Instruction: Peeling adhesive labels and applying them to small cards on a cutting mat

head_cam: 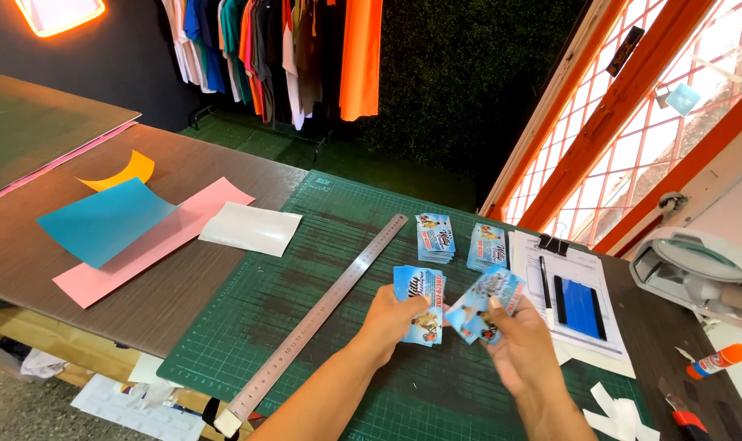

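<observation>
Two hands over green cutting mat (322, 327), each holding printed cards. Left hand (391, 318) clasps a squared-up stack of cards (420, 304), thumb across the front; right hand (518, 343) pinches a looser fan of cards (487, 304), approx 3–4 showing, tilted, corners splayed. Both bunches held just above the mat, near its centre, almost touching each other. Cards: small rectangles, glossy, light-blue ground w/ red and white print, small picture at bottom. Two more card piles on mat beyond the hands: one pile (435, 237) beside the ruler tip, second pile (487, 247) just right of it. One long steel ruler (322, 306) lying diagonally, matte metal, fine graduations. Mat has white grid lines, looks rubbery. Right side: one clipboard (579, 306) w/ white paper, black clip, a blue-and-black flat thing on top. One glue stick (718, 360), orange cap. Left bench: coloured sheets, 1 teal (102, 220), 1 pink (155, 245), 1 white glossy (253, 229), 1 yellow crescent offcut (122, 171).
</observation>
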